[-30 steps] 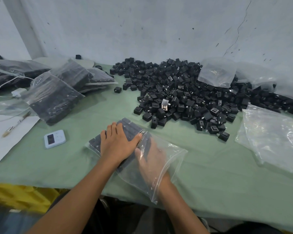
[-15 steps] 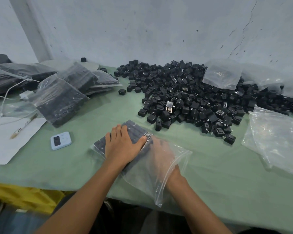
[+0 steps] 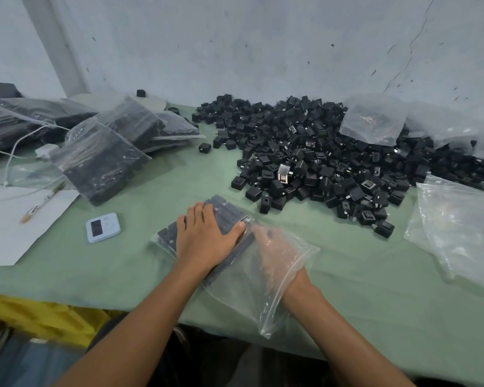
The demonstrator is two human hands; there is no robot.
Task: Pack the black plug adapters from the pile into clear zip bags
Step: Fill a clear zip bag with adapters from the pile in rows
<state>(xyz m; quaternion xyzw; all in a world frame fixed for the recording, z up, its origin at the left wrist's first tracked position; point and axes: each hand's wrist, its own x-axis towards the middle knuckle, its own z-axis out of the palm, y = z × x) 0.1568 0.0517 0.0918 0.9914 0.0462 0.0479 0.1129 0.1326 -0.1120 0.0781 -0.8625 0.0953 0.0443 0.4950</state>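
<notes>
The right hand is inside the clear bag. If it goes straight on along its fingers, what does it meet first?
Probably the packed adapters inside the zip bag, held down by the left hand. The plastic blurs the right hand, so the gap is unclear.

Loose black cube adapters in a big pile on the far side, orientations random. One clear zip bag lies flat on the near side, mouth open, with neat adapter rows in its far-left end. Filled bags are stacked left, empty bags lie right.
</notes>
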